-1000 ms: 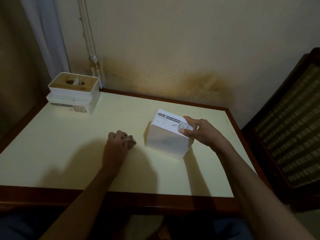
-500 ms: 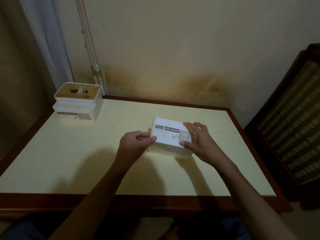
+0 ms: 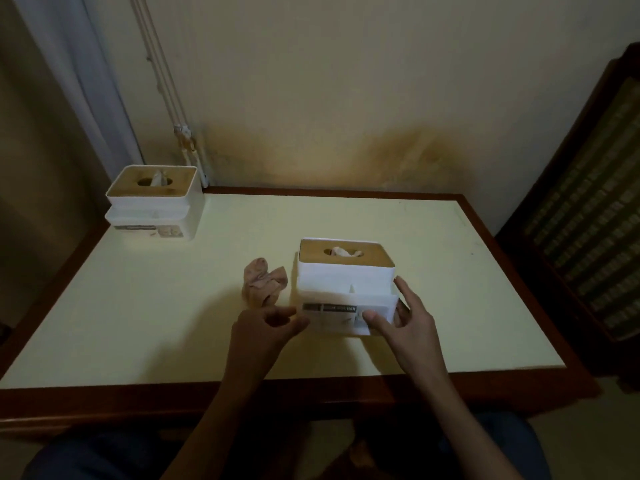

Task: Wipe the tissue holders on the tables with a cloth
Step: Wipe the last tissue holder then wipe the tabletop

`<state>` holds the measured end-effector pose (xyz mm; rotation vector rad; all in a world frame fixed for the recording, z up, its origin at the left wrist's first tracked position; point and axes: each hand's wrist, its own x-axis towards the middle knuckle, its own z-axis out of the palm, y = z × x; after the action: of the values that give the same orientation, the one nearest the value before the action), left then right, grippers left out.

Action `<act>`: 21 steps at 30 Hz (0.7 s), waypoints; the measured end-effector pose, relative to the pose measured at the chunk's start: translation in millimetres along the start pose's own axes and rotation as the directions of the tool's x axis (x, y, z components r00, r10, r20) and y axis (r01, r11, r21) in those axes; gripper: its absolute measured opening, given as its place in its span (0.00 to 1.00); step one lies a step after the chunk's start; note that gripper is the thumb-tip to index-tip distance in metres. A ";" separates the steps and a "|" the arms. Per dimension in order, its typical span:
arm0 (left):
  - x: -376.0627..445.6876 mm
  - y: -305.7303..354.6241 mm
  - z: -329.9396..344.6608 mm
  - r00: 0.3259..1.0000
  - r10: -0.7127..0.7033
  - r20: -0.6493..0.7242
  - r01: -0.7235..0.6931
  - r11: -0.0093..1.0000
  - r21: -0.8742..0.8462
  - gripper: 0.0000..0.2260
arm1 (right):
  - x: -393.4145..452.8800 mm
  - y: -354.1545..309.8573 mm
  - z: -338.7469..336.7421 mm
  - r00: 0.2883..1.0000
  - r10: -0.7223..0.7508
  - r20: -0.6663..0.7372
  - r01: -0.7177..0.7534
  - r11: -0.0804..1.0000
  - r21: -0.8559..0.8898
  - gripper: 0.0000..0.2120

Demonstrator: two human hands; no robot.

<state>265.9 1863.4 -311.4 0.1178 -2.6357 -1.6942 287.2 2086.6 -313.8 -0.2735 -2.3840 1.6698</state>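
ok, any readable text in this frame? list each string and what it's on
"...DER": the end of a dark strip on the front label of the near tissue holder; the letters before it are blurred.
Smaller print under that strip: too blurred to read.
Label on the front of the far tissue holder: a dark strip and small print, both too small to read.
No other text shows.

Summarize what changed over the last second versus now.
The near tissue holder went from tipped over to upright. The left hand let go of the cloth, which now lies beside it. The right hand has loosened its grip. The far tissue holder stayed put.
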 end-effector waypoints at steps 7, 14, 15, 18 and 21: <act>-2.7 -16.6 11.5 1.000 -0.024 -0.015 0.025 0.999 0.039 0.14 | -4.0 20.2 7.6 1.000 -0.015 0.024 0.015 1.000 -0.009 0.34; -6.9 -27.5 18.9 0.999 -0.038 -0.031 0.039 0.998 0.043 0.14 | -8.2 34.9 18.7 1.000 0.000 0.006 0.000 1.000 -0.023 0.33; -6.8 -28.7 19.8 0.999 -0.033 -0.032 0.035 0.998 0.046 0.14 | -8.2 36.3 19.5 1.000 0.001 0.003 -0.001 1.000 -0.020 0.33; -4.5 -32.5 20.4 0.999 -0.023 -0.043 0.025 0.999 0.041 0.13 | -8.1 36.7 21.4 1.000 -0.003 -0.005 0.003 1.000 -0.016 0.33; -2.8 -33.9 17.5 0.999 -0.002 -0.046 0.005 0.998 0.067 0.11 | -7.6 36.6 19.7 1.000 0.004 0.006 -0.004 0.999 -0.034 0.33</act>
<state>269.9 1865.5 -349.4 0.1596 -2.6615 -1.5849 289.9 2079.1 -355.3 -0.2801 -2.4194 1.6353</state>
